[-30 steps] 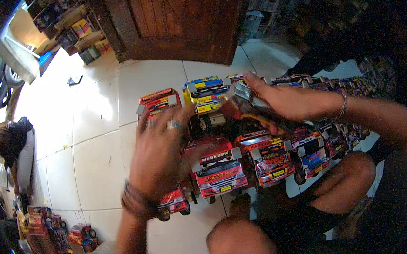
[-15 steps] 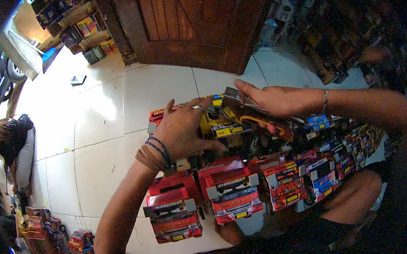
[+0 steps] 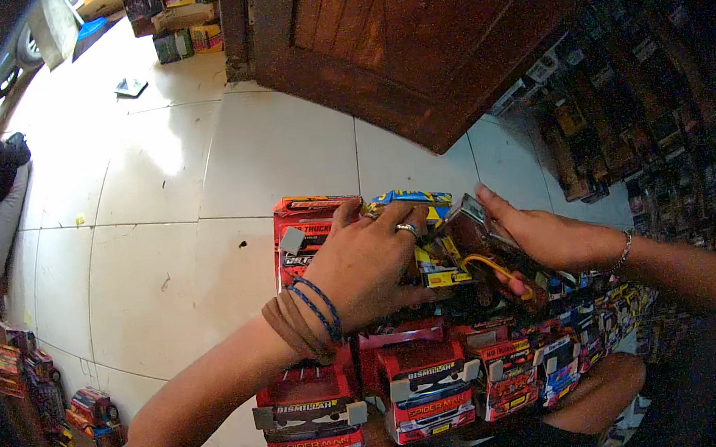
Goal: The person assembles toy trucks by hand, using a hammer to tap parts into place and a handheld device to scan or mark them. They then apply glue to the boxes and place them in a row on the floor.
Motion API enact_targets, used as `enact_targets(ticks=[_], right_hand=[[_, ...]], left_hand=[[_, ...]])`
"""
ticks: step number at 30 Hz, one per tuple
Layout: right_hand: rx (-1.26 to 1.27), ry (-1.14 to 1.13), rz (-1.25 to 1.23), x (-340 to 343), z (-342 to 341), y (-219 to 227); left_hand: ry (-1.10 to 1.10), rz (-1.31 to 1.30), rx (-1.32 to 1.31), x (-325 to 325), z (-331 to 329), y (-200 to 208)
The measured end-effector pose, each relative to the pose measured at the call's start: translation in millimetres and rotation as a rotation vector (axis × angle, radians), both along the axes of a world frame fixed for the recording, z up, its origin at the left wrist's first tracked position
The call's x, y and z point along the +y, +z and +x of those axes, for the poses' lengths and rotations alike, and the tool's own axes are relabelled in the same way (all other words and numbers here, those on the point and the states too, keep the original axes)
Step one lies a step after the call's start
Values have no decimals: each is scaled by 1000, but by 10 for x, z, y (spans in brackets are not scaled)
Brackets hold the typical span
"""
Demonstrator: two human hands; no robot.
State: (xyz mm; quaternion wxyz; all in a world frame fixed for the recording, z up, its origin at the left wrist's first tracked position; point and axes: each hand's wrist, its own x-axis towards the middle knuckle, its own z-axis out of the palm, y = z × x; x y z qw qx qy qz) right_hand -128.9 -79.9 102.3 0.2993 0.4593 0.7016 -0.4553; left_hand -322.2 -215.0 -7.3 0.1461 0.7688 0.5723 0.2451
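My left hand point(image 3: 366, 261) is closed over a yellow and blue toy truck point(image 3: 448, 279), thumb and fingers gripping its body. My right hand point(image 3: 542, 240) holds what looks like a staple gun point(image 3: 470, 220), with a metal body and a yellow-orange handle strip, against the right side of that truck. Where its tip meets the truck is hidden. A red toy truck point(image 3: 314, 208) stands left of the yellow one, partly behind my left hand. Closer to me is a row of toy trucks, with two matching red ones point(image 3: 315, 436) point(image 3: 432, 406) at its left end.
Beyond the trucks stands a brown wooden door point(image 3: 378, 60). Stacked toys point(image 3: 646, 105) line the right side. More toy trucks point(image 3: 93, 410) stand at lower left, near a person's leg point(image 3: 5, 203). White floor tiles point(image 3: 278, 141) lie around.
The view has shifted, so the trucks and my hands sit lower in the picture. My left hand still grips the yellow truck, and my right hand keeps the staple gun beside it.
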Motion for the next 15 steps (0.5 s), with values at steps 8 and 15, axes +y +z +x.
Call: enact_targets(ticks=[8, 15], right_hand=[[-13, -41, -27, 2, -57, 5], [26, 90, 179, 0, 83, -105]], left_hand=[[77, 150, -90, -3, 52, -64], [8, 12, -85, 26, -4, 9]])
